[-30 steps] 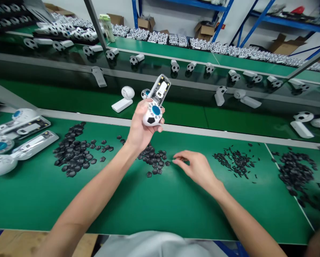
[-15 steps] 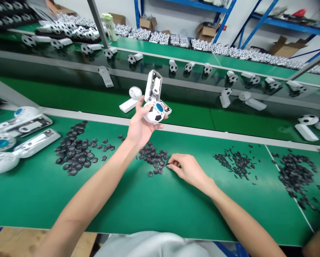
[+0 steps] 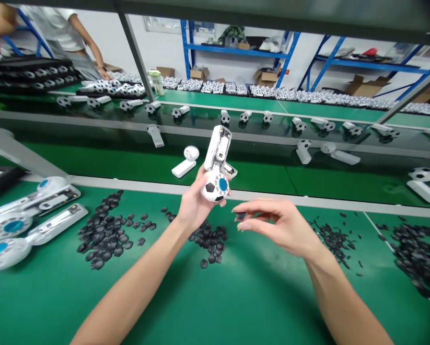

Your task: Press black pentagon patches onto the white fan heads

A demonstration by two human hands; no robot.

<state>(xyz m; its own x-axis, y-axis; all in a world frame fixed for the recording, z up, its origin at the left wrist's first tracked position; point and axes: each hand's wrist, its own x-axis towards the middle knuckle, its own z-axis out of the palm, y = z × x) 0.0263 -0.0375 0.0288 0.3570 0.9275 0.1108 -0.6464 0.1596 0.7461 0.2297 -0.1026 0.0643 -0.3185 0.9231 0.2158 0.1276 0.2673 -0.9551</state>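
My left hand (image 3: 191,203) grips a white device with a football-patterned head (image 3: 211,190). Its handle stands upward, uncovered, with parts showing inside, and a blue disc sits on the head. Off to the right, my right hand (image 3: 283,223) pinches a small black piece (image 3: 240,216) between thumb and fingers, apart from the device. Below the hands lies a pile of black pentagon pieces (image 3: 212,244), partly behind my left wrist. Another pile of black pentagon pieces (image 3: 105,235) spreads farther left.
Several uncovered white devices (image 3: 35,237) lie at the left. Slim black slivers (image 3: 335,239) and another black pile (image 3: 421,254) lie at the right. Beyond the bench's pale rail, white football devices (image 3: 339,152) rest on a green belt (image 3: 261,177). A person (image 3: 67,38) stands at back left.
My right hand has risen from beside the middle pile, and a black piece now shows clearly in its fingers. The left hand still holds the device. The camera view has tilted upward.
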